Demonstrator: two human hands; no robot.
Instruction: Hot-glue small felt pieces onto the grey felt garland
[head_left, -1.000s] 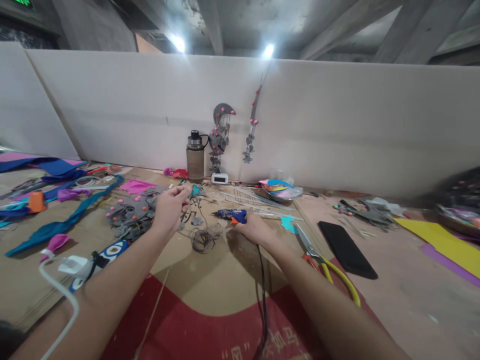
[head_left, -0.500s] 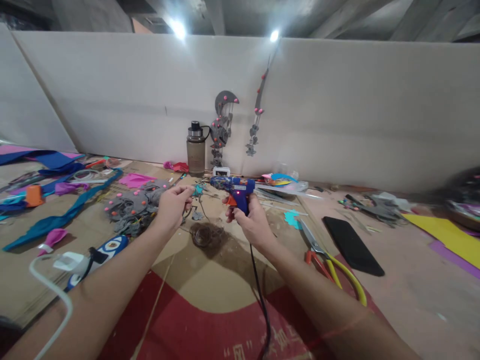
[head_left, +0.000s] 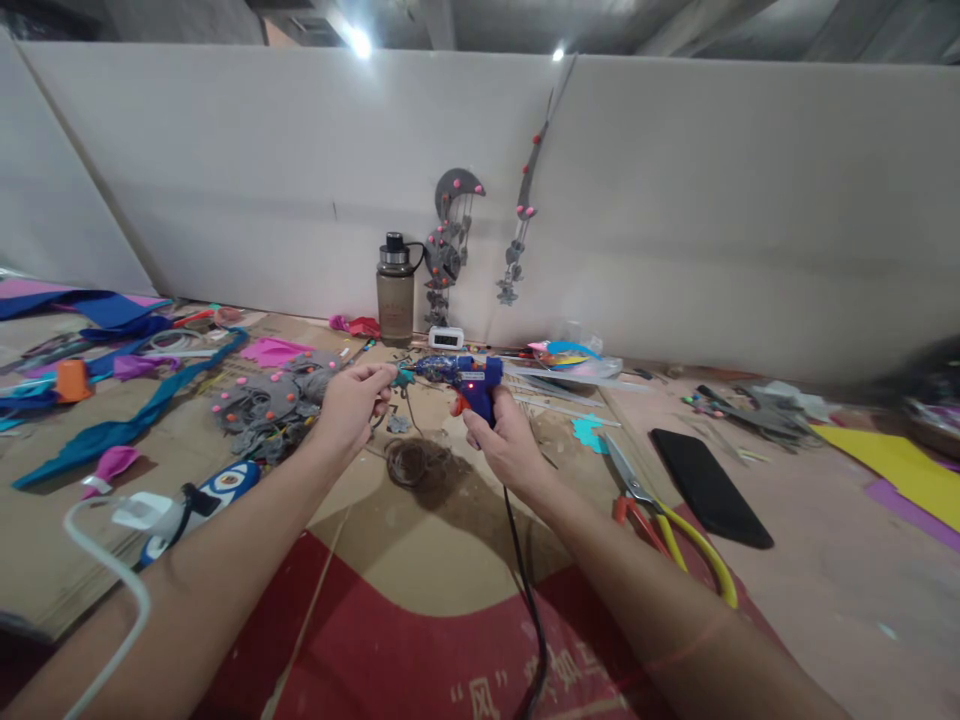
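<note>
My right hand (head_left: 501, 430) is wrapped round the handle of a blue glue gun (head_left: 472, 378) with an orange trigger and a small lit red light. Its nozzle points left, close to a small teal felt piece (head_left: 405, 378). My left hand (head_left: 355, 398) pinches that piece between thumb and fingertips; whether the nozzle touches it I cannot tell. A thin cord hangs down from the piece. Below the hands lies a coil of brown cord (head_left: 407, 462), with a small grey felt cutout (head_left: 398, 424) just above it.
Scissors with yellow handles (head_left: 697, 550) and a black phone (head_left: 709, 487) lie at right, near a teal cutout (head_left: 589, 432). Grey felt pieces with pink balls (head_left: 259, 402) sit at left. A water bottle (head_left: 395, 295) stands by the white partition (head_left: 675, 200). The glue gun's black cable (head_left: 525, 580) runs toward me.
The glue gun's nozzle and the teal felt piece have come closer together, the left hand shifting slightly right. The whole view has tilted a little downward.
</note>
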